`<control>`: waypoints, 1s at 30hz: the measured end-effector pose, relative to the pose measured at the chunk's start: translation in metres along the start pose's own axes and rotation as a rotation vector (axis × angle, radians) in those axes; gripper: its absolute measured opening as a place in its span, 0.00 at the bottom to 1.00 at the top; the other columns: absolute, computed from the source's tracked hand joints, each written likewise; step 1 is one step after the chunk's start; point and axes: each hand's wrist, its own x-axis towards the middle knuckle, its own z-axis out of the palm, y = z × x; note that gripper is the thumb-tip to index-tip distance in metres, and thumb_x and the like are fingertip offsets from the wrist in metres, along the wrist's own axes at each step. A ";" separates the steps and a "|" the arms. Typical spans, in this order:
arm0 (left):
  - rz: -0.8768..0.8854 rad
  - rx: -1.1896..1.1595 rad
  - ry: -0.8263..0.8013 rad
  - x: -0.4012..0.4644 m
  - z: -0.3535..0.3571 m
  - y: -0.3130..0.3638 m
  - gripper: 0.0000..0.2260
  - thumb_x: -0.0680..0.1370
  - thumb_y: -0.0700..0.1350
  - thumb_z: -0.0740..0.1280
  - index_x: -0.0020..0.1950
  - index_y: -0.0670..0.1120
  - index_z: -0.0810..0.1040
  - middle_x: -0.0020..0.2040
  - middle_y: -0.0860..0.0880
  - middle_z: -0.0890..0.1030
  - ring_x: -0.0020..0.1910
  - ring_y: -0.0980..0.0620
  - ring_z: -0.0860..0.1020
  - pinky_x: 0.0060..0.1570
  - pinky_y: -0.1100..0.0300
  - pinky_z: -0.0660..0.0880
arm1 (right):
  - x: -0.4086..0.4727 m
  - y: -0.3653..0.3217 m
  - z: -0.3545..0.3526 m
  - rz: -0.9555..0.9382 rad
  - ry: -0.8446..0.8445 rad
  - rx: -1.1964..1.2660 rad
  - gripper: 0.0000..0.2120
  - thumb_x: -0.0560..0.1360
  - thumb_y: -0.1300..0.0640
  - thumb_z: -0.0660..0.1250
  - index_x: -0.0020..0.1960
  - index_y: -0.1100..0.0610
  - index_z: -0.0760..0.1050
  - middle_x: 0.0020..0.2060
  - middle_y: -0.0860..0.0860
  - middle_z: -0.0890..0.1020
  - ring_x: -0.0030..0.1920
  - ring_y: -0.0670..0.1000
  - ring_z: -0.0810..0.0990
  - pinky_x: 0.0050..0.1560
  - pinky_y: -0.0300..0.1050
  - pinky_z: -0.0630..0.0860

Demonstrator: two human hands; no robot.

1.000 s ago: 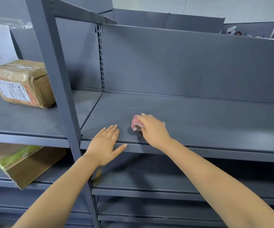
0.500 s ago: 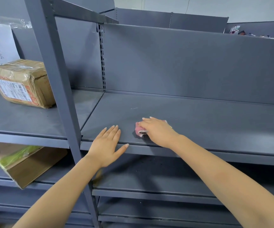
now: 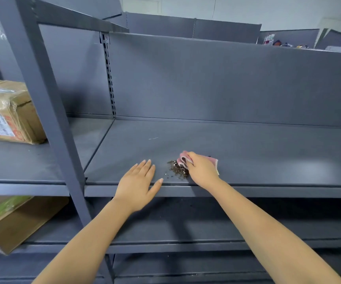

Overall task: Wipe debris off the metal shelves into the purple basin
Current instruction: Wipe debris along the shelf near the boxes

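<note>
- Notably, purple basin not in view; metal shelf (image 3: 237, 152) front edge has nothing visible beneath to catch, so a sweep now likely drops debris onto lower shelf or floor.
- Left hand (image 3: 136, 186) lies flat at the edge, fingers straight, holding nothing; not cupped, so a weak barrier.
- Right hand (image 3: 201, 171): grip clamped on pink cloth (image 3: 183, 159), touching the pile.
- Debris (image 3: 177, 171) near front edge; a fast stroke may scatter stray bits.
</note>
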 end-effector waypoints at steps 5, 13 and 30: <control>0.002 0.007 -0.023 -0.002 -0.002 0.001 0.51 0.63 0.66 0.21 0.78 0.45 0.53 0.79 0.48 0.51 0.78 0.52 0.48 0.73 0.61 0.40 | -0.001 -0.011 0.003 0.065 -0.023 0.179 0.15 0.82 0.59 0.52 0.64 0.55 0.71 0.52 0.53 0.80 0.52 0.54 0.78 0.46 0.35 0.67; 0.024 0.043 -0.010 -0.003 -0.011 0.007 0.48 0.64 0.61 0.24 0.78 0.42 0.54 0.79 0.46 0.53 0.78 0.51 0.49 0.73 0.60 0.40 | -0.042 0.010 -0.038 0.101 0.186 0.158 0.14 0.76 0.69 0.50 0.51 0.58 0.71 0.44 0.54 0.78 0.40 0.57 0.70 0.43 0.54 0.69; 0.010 -0.030 0.053 0.007 0.007 0.039 0.51 0.66 0.66 0.21 0.78 0.41 0.54 0.78 0.46 0.54 0.77 0.51 0.51 0.73 0.60 0.41 | -0.018 0.080 -0.051 0.293 0.212 0.123 0.13 0.81 0.60 0.48 0.54 0.53 0.72 0.44 0.53 0.78 0.45 0.54 0.76 0.50 0.51 0.68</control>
